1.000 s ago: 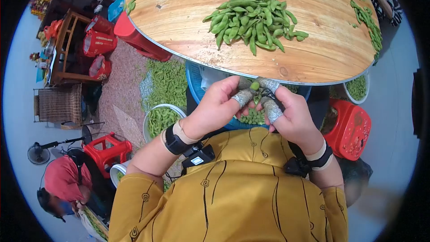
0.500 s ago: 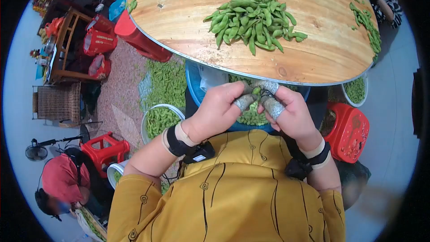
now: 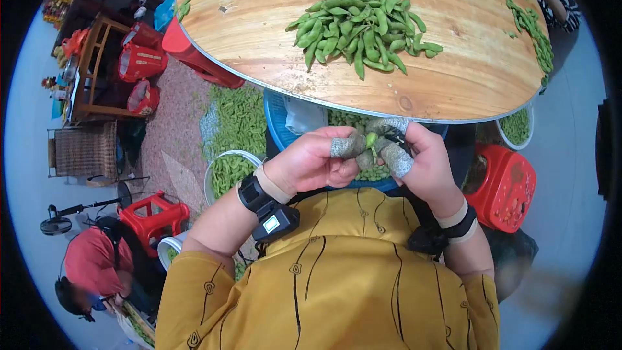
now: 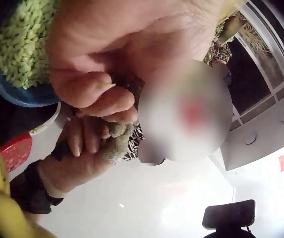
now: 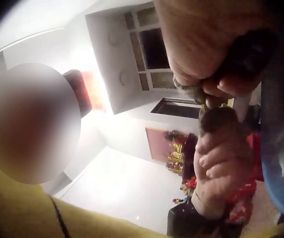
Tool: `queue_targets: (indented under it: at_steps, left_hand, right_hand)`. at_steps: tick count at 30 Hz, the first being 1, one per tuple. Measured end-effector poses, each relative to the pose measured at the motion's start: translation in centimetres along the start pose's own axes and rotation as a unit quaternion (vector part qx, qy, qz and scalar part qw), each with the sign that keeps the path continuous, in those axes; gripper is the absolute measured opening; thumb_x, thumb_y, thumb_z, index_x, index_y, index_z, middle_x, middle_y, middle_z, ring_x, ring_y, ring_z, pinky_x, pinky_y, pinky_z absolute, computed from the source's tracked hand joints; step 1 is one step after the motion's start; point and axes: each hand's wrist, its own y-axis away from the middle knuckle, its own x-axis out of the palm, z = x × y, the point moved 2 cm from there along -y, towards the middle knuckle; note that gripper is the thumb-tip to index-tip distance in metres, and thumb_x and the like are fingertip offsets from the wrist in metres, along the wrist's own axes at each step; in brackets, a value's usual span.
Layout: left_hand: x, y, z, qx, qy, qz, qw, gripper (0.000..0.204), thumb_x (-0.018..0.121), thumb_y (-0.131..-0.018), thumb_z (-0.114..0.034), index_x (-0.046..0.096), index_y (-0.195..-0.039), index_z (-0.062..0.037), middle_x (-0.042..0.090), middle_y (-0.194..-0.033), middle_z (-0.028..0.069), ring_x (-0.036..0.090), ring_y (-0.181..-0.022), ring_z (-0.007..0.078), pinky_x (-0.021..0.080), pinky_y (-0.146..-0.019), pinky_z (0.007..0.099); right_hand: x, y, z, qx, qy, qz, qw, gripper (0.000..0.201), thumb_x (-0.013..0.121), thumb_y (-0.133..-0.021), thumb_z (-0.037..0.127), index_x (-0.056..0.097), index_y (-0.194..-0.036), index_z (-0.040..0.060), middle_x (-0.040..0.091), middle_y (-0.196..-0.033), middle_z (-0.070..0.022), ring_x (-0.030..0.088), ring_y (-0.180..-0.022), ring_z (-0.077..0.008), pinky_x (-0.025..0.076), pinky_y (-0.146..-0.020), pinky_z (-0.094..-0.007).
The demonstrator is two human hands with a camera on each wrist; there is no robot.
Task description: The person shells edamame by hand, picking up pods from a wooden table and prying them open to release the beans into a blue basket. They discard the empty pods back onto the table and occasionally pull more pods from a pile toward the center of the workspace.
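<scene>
Both hands meet over a blue basin [image 3: 275,123] below the table's near edge, with a green edamame pod [image 3: 371,140] between their fingertips. My left hand [image 3: 317,161] pinches the pod from the left, its lower fingers curled in toward the palm. From the right, my right hand [image 3: 424,162] holds the pod between thumb and forefinger. Dirty grey wraps with silvery ends cover the thumbs and forefingers. Something dark lies within the right hand's curl, mostly hidden. Shelled green beans [image 4: 25,44] fill the basin below the hands.
A pile of edamame pods [image 3: 363,29] lies on the round wooden table [image 3: 253,39]. More pods cover the floor left of a white bucket [image 3: 210,178]. A red stool [image 3: 508,188] stands at the right. Another person [image 3: 97,259] sits at lower left.
The left hand has turned at the wrist, and its fingers now point more to the right. The pod stays between the two hands' fingertips. The pile on the table is unchanged.
</scene>
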Motion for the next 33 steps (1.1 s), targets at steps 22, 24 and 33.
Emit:
queue_targets:
  at_steps: [22, 24, 33]
  left_hand:
    - [2.2, 0.5, -0.7, 0.091, -0.342, -0.256, 0.900, 0.014, 0.054, -0.092, -0.013, 0.058, -0.082, -0.0040, 0.053, -0.065, 0.0000, 0.045, -0.055, 0.0084, 0.037, -0.050, 0.0236]
    - [1.6, 0.6, -0.4, 0.166, -0.488, -0.250, 0.820, 0.013, 0.056, -0.090, -0.012, 0.057, -0.081, -0.0026, 0.052, -0.064, 0.0014, 0.046, -0.055, 0.0107, 0.037, -0.050, 0.0260]
    - [3.1, 1.1, -0.7, 0.076, -0.517, -0.062, 0.851, 0.007, 0.055, -0.088, -0.007, 0.059, -0.086, -0.0018, 0.054, -0.066, 0.0039, 0.053, -0.060, 0.0107, 0.043, -0.055, 0.0266]
  right_hand:
    - [-0.3, -0.6, -2.3, -0.080, 0.215, -0.003, 0.973, 0.020, 0.065, -0.075, 0.008, 0.059, -0.093, 0.0009, 0.062, -0.079, -0.0165, 0.061, -0.068, -0.0257, 0.049, -0.065, -0.0336]
    - [0.0, -0.3, -1.0, -0.182, 0.349, -0.071, 0.916, 0.017, 0.065, -0.072, 0.009, 0.056, -0.083, 0.0016, 0.055, -0.070, -0.0174, 0.057, -0.065, -0.0357, 0.048, -0.061, -0.0385]
    - [-1.2, -0.1, 0.2, -0.098, 0.265, 0.107, 0.953, 0.018, 0.067, -0.071, 0.009, 0.053, -0.076, 0.0003, 0.052, -0.064, -0.0172, 0.053, -0.060, -0.0374, 0.044, -0.055, -0.0393]
